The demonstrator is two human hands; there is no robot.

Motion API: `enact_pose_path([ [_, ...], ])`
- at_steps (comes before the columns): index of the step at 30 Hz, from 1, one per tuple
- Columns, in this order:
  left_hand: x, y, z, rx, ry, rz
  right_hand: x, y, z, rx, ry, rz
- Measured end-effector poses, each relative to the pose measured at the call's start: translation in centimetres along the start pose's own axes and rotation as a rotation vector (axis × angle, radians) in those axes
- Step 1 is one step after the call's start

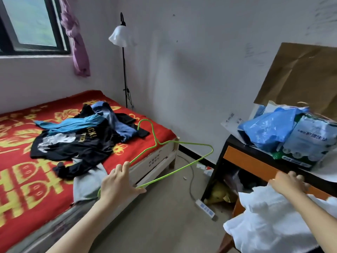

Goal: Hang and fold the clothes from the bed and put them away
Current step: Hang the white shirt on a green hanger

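**Hand state.** The left hand (120, 181) holds a green wire hanger (171, 173) at one shoulder corner. The wire passes under the palm and the thumb lies along the lower bar. The right hand (290, 181) lies palm down, fingers spread, on a crumpled white bundle (273, 216). It grips nothing. Whether the bundle is plastic or fabric cannot be told.

**Work item.** The clothes pile (82, 141), dark and blue garments in a heap, lies on the bed (27, 179), near its foot end.

**Governing relation.** The hanger stands over the bed's foot corner, just beside the pile. Its lower bar runs away from the bed, and its hook points back toward the pile's near edge. The left hand is at the bed's edge. The right hand is well apart from the bed.

**Judgement.** No garment is on the hanger yet. The right hand is the free one and must cross to the bed.
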State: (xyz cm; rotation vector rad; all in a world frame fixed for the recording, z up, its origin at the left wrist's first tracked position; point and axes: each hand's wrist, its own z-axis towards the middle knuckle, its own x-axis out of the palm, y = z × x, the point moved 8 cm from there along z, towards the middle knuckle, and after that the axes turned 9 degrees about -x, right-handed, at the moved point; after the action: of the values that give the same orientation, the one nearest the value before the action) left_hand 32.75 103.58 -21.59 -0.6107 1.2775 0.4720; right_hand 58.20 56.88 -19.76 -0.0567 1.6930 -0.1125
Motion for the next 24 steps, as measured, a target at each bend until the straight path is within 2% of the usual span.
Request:
enact_pose_path([
  [2, 1.1, -1.7, 2.6, -0.086, 0.071, -0.156, 1.4, -2.6, 1.5, 0.059, 0.071, 0.004],
  [5, 2.9, -4.3, 6.7, -0.244, 0.168, -0.504, 1.9, -2.8, 3.0, 0.029, 0.177, 0.015],
  [8, 4.1, -8.5, 10.1, -0.231, 0.194, -0.565, 1.6, -2.4, 4.4, 0.003, 0.214, 0.073],
  [11, 4.8, -12.8, 12.2, -0.169, 0.219, -0.587, 1.0, -3.4, 5.3, 0.079, 0.147, 0.253],
  [16, 6.8, -17.8, 13.9, -0.138, 0.353, -0.769, 0.7, -3.3, 5.9, 0.058, 0.093, 0.399],
  [19, 7.2, -19.3, 14.0, -0.112, 0.337, -0.725, -0.2, -3.7, 5.7, 0.103, 0.029, 0.486],
  [24, 6.5, -21.9, 15.2, -0.019, 0.334, -0.675, -3.3, -4.2, 5.1, 0.138, -0.288, 0.687],
])
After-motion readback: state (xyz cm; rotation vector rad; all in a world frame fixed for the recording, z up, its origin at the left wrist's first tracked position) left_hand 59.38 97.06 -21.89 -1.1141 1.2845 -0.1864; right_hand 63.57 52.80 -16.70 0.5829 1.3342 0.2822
